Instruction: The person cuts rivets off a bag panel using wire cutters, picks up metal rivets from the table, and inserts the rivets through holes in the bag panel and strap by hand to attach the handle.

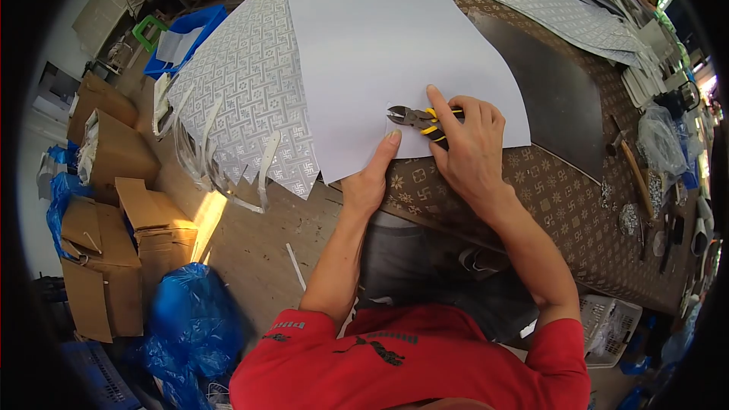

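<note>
A large white sheet (395, 38) lies across the patterned brown table cover (531, 201). My right hand (471, 144) is wrapped round cutting pliers (418, 119) with black and yellow handles, its index finger stretched along the sheet. The pliers' jaws point left and look slightly apart above the sheet. Just below the jaws, my left hand (372, 175) pinches the near edge of the white sheet, thumb on top and fingers hidden underneath. A silver-patterned sheet (254, 83) lies to the left, partly under the white one.
A dark sheet (547, 83) lies right of the white one. A hammer (634, 167), small metal pieces and a plastic bag (661, 140) are at the right edge. Cardboard boxes (114, 152) and a blue bag (194, 319) stand on the floor at left. Other people are at the far edges.
</note>
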Available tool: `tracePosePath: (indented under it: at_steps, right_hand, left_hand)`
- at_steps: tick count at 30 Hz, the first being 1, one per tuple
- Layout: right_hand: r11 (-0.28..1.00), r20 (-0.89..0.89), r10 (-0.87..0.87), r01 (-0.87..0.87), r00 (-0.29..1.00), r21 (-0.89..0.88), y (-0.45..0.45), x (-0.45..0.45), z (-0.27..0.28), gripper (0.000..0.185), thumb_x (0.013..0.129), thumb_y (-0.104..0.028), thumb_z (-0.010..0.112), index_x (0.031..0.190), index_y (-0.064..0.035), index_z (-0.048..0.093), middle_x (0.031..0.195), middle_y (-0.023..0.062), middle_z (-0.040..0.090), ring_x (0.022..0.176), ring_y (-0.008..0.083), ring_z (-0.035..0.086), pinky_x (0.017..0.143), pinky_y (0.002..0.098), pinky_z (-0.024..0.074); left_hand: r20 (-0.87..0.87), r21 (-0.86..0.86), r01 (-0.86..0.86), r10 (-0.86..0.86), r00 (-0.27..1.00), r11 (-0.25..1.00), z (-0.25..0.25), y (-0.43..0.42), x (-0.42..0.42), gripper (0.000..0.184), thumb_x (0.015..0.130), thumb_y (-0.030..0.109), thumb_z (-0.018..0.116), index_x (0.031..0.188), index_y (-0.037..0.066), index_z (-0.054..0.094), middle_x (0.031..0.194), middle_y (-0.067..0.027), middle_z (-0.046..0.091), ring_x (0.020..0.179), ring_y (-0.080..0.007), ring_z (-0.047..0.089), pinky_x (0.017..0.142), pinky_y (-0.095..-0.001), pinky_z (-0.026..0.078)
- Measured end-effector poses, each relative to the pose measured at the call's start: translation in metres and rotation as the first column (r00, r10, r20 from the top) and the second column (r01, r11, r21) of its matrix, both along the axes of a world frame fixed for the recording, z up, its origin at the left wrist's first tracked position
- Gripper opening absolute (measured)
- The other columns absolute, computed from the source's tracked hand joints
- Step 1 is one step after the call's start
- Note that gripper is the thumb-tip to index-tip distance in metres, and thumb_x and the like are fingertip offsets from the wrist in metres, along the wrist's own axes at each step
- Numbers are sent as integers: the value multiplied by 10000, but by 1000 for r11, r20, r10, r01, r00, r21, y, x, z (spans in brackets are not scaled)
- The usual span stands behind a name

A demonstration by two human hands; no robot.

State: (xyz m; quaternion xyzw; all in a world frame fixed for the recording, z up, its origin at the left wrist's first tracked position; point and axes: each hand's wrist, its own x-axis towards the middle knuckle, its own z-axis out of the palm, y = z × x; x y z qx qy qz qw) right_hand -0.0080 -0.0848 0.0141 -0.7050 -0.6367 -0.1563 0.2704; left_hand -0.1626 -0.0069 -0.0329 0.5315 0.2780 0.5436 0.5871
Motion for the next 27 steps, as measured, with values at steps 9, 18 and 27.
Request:
tracePosePath:
  at_steps: [9,18,27]
  right_hand:
    - [992,47,105,-108,993,72,13,27,-22,566,642,-69,783,1190,-75,645,965,109,603,893,305,591,813,422,462]
    - [967,-41,235,-229,971,116,27,37,-2,310,679,-78,778,943,-50,619,823,125,602,721,339,595,639,432,479]
    - [987,-185,55,-25,981,157,-26,45,30,299,695,-34,758,967,-52,634,833,133,609,756,360,615,654,423,488]
  left_hand:
    - [-156,72,-68,78,985,995,3,-7,0,299,904,98,765,1135,-59,659,1065,-112,691,961,-211,641,872,-338,520]
    - [-72,35,-81,84,994,996,31,-8,18,356,910,97,756,1204,-58,629,1142,-127,669,1033,-229,625,931,-350,501]
    - [178,-220,13,27,984,976,19,-8,18,520,919,62,737,1376,-48,515,1341,-115,572,1203,-227,557,1054,-358,443]
